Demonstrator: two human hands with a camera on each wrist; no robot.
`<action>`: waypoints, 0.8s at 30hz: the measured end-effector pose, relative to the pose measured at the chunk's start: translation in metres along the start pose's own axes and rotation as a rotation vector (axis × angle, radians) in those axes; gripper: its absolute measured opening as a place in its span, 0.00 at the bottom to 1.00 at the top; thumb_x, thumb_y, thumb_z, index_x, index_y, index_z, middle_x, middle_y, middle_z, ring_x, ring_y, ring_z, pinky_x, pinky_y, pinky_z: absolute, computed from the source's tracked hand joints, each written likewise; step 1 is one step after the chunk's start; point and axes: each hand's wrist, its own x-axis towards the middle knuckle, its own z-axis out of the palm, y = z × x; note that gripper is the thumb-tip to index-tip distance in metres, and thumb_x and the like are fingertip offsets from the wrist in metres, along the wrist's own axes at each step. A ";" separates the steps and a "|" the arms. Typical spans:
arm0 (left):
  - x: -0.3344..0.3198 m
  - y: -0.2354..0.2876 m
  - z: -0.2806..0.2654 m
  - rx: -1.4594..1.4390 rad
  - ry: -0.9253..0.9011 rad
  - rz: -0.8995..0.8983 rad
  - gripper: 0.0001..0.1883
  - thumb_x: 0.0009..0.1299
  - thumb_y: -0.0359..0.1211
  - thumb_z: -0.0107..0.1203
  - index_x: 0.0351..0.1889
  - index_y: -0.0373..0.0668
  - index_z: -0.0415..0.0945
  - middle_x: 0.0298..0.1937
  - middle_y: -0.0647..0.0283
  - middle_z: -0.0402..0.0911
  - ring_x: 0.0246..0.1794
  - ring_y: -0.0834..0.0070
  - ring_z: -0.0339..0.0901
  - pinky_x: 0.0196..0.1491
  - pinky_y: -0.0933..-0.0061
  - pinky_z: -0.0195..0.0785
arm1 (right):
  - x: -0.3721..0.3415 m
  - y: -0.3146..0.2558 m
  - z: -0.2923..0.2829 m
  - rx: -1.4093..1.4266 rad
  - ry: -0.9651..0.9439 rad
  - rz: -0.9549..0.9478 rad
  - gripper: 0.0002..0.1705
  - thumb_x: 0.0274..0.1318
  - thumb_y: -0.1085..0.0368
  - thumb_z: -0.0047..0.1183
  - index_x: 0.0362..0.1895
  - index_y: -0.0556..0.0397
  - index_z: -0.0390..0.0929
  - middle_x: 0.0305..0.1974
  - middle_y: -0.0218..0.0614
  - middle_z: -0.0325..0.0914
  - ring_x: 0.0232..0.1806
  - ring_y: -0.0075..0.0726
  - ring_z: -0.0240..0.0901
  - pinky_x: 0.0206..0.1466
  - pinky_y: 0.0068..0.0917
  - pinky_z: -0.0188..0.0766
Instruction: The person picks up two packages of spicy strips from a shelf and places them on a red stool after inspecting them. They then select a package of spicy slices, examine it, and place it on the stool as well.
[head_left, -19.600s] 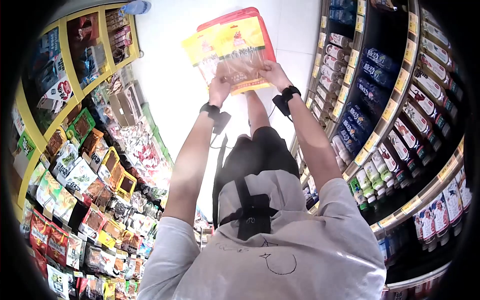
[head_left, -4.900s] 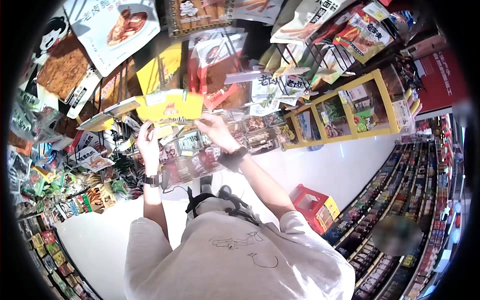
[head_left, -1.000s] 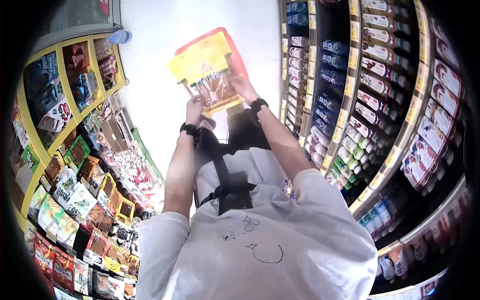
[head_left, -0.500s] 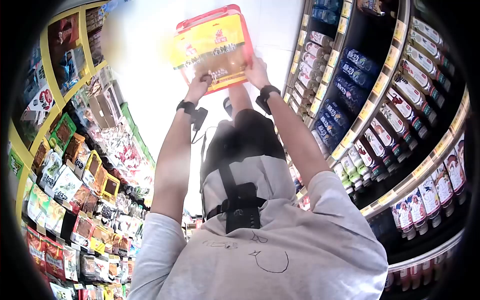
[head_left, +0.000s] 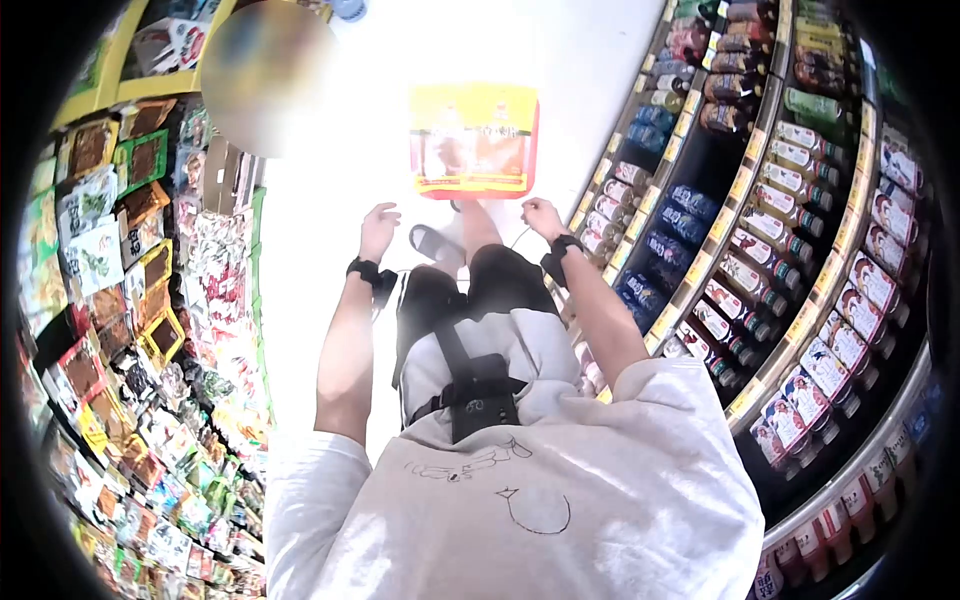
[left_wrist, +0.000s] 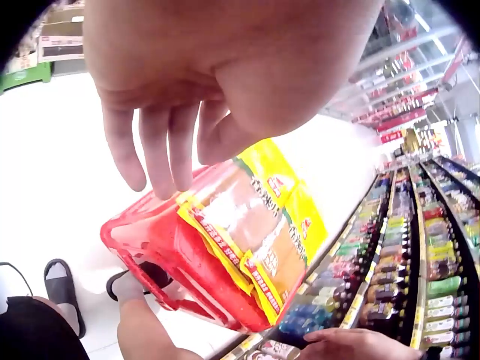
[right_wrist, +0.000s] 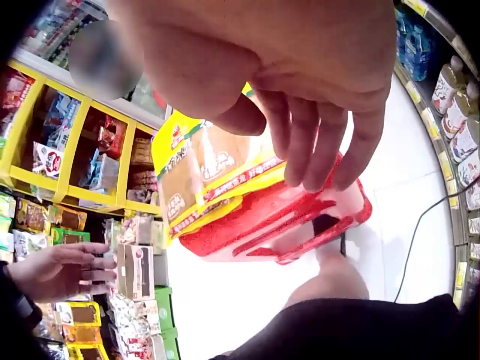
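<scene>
Two yellow-and-clear snack packets [head_left: 468,150] with brown slices inside lie side by side on a red plastic stand [head_left: 535,150] with open sides, like a stool. In the head view my left hand [head_left: 380,230] hangs loosely bent on the near left of the packets, holding nothing. On the near right, my right hand [head_left: 541,217] has its fingers loosely curled, also with nothing in it. The left wrist view shows the left fingers [left_wrist: 154,154] dangling and overlapping the packets' edge. From the right wrist, the right fingers [right_wrist: 315,142] likewise hang above the red stand.
Shelves of bottled drinks [head_left: 760,240] run along the right. Racks of packaged snacks [head_left: 120,330] line the left, with a yellow-framed case [right_wrist: 82,150] beyond. A slippered foot [head_left: 435,245] stands close to the stand, and a cable [right_wrist: 420,232] hangs at the right.
Half a second ago both hands were at the packets' near edge over the red stand. They have since let go and drawn back towards the body, leaving both packets lying on it.
</scene>
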 end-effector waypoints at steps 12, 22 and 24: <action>-0.237 -0.284 -0.013 -0.275 0.362 -0.288 0.17 0.58 0.27 0.56 0.48 0.39 0.77 0.30 0.54 0.83 0.24 0.73 0.80 0.26 0.73 0.73 | -0.084 -0.121 0.079 -0.135 -0.468 -0.310 0.13 0.57 0.64 0.45 0.31 0.60 0.77 0.26 0.39 0.79 0.29 0.27 0.74 0.33 0.27 0.69; -0.385 -0.385 0.058 -0.858 0.679 -0.487 0.17 0.58 0.22 0.54 0.46 0.43 0.79 0.29 0.56 0.83 0.23 0.71 0.81 0.20 0.74 0.70 | -0.087 -0.251 0.132 -0.363 -0.665 -0.394 0.17 0.60 0.61 0.49 0.50 0.54 0.77 0.30 0.33 0.78 0.31 0.26 0.72 0.38 0.25 0.70; -0.379 -0.397 0.066 -0.818 0.666 -0.484 0.17 0.59 0.24 0.55 0.47 0.44 0.79 0.29 0.56 0.83 0.23 0.70 0.81 0.20 0.73 0.71 | -0.091 -0.270 0.147 -0.400 -0.699 -0.442 0.17 0.61 0.60 0.48 0.52 0.50 0.77 0.30 0.32 0.78 0.31 0.26 0.73 0.38 0.26 0.71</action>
